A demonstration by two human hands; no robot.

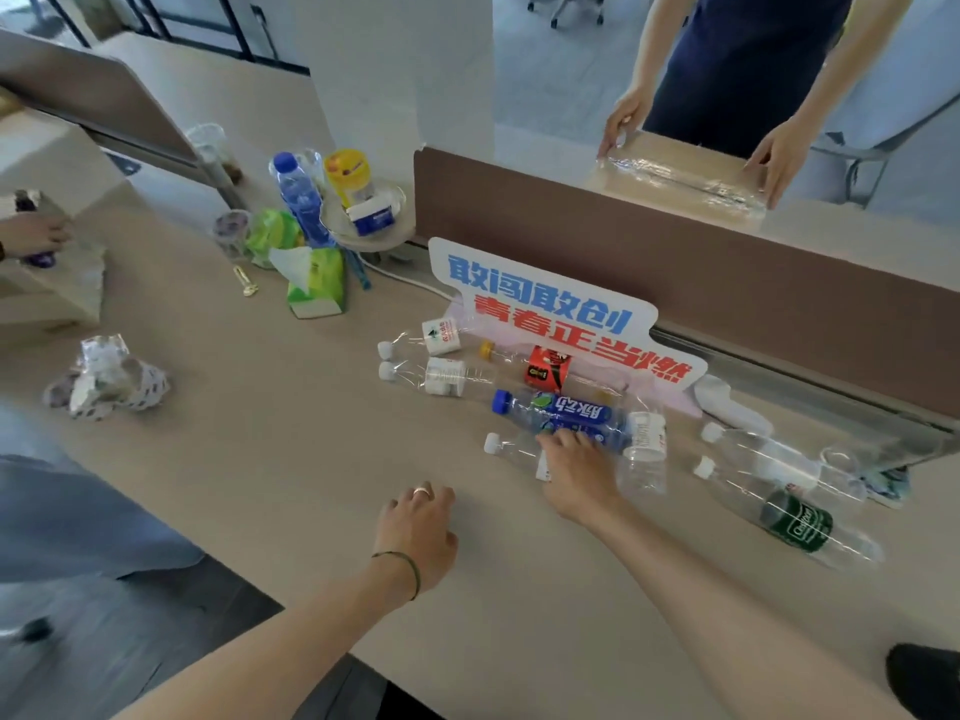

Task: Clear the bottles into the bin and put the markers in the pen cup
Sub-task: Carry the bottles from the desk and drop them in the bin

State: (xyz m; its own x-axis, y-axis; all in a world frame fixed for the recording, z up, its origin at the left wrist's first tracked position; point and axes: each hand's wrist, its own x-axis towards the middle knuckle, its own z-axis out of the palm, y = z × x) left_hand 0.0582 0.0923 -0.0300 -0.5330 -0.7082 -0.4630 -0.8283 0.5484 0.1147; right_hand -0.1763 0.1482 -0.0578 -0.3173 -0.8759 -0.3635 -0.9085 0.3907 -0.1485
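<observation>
Several empty plastic bottles lie on the beige desk (260,459) in front of a blue-and-red sign (550,314). A blue-labelled bottle (566,415) lies in the middle, with a clear white-capped bottle (506,445) just in front of it. My right hand (579,472) rests on top of that clear bottle, fingertips touching the blue one; whether it grips is unclear. My left hand (421,522) lies on the bare desk, fingers curled, holding nothing. A green-labelled bottle (789,517) lies at the right. No markers, pen cup or bin are visible.
Crumpled wrappers (104,379) lie at the left. A tissue pack (317,280), an upright blue bottle (298,197) and a yellow jar (349,174) stand at the back. A brown divider (675,262) borders the desk. Another person's hands (779,158) hold a wrapped box beyond it.
</observation>
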